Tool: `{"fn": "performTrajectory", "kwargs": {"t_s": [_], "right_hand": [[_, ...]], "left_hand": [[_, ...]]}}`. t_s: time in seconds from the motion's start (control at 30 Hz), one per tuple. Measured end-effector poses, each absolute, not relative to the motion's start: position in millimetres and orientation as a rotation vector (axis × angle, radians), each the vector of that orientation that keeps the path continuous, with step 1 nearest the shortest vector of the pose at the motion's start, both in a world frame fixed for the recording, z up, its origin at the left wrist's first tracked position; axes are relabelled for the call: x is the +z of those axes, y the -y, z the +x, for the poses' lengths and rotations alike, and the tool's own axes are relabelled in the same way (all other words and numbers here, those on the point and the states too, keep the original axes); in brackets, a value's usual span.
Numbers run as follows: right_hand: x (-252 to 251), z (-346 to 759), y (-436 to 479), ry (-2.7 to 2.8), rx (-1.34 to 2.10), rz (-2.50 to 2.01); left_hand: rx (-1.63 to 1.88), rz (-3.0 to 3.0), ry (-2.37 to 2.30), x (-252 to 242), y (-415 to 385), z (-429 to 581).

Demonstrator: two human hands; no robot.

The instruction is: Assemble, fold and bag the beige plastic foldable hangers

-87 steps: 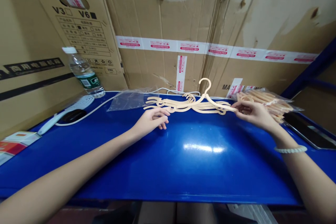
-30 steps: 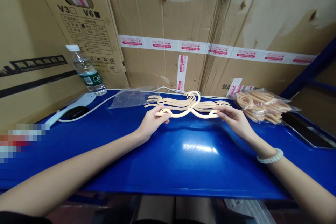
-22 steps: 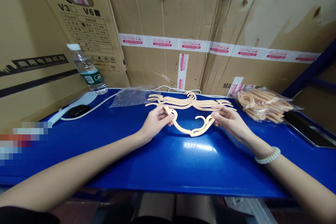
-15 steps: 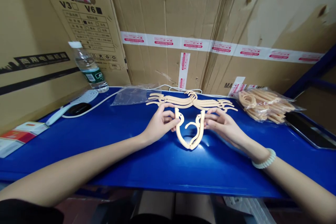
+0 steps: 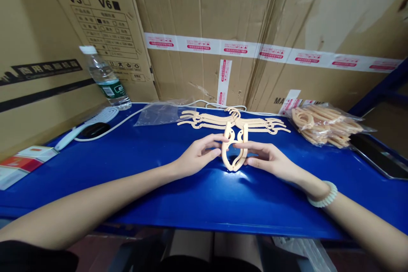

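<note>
A cream folding clothes hanger point(image 5: 235, 168) stands folded in a narrow U between my hands, its two arms pointing up. My left hand point(image 5: 199, 156) has its fingers against the left arm, the thumb stretched along the near side. From the other side, my right hand point(image 5: 269, 157) grips the right arm, with fingers reaching across the front. Just behind lie several unfolded cream hangers point(image 5: 216, 121), stacked with their hooks together.
At the right sits a clear bag of folded hangers point(image 5: 325, 125) beside a dark phone point(image 5: 379, 155). On the left are a water bottle point(image 5: 110, 85), a hairbrush point(image 5: 86, 127), a black mouse point(image 5: 94, 131) and a small box point(image 5: 27, 161). A plastic bag point(image 5: 159, 114) and cardboard point(image 5: 197, 12) are behind.
The hanger's two arms have come closer together, folding it narrower. My left hand has moved right with its arm, and both hands have shifted their fingers lower along the hanger.
</note>
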State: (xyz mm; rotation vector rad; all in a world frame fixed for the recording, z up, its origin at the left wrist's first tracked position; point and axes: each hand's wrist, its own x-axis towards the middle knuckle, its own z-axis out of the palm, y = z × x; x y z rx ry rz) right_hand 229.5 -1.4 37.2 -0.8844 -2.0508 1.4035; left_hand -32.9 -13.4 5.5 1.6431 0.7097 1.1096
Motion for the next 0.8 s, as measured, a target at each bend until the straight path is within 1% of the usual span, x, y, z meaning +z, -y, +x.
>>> {"fn": "performTrajectory", "kwargs": {"t_s": [0.27,0.43,0.63,0.8], "right_hand": [[37.4,230.7,3.4,2.018,1.301,-0.934],[39.8,228.9,4.6,2.150,1.349,-0.849],[38.7,229.3,3.0,2.104,1.245,-0.861],[38.3,225.7,4.4,2.140,1.249,-0.771]], "left_hand": [[1.057,1.671,-0.628,11.8,16.8,-36.4],[0.936,1.614,-0.618,11.5,17.6,-34.9],[0.976,1.498,-0.598,7.9,12.1,-35.3],[0.894,1.514,-0.589,4.3,12.4,-33.0]]}}
